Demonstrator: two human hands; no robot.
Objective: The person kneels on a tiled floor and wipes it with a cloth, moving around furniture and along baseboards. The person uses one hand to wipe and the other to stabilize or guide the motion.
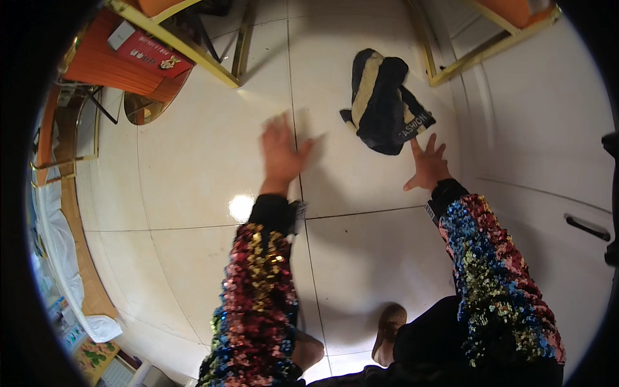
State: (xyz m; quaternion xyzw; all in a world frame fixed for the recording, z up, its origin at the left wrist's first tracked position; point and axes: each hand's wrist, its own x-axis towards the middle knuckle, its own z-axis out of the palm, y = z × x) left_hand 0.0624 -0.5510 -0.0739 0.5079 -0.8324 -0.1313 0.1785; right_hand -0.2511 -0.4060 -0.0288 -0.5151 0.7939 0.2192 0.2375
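A crumpled cloth (382, 101) with dark and beige stripes and lettering near one corner lies on the tiled floor (203, 184). My right hand (428, 164) is spread just below its lettered corner, fingertips close to the edge; whether they touch it cannot be told. To the left of the cloth, my left hand (283, 152) is blurred, fingers apart and nothing in it. Both arms wear multicoloured sequined sleeves with dark cuffs.
Gold metal furniture legs (213, 60) stand at the upper left, another gold frame (454, 72) at the upper right. A red box (150, 53) rests on an orange surface. A white panel with a dark handle (587, 227) flanks the right side. White fabric (63, 256) hangs far left.
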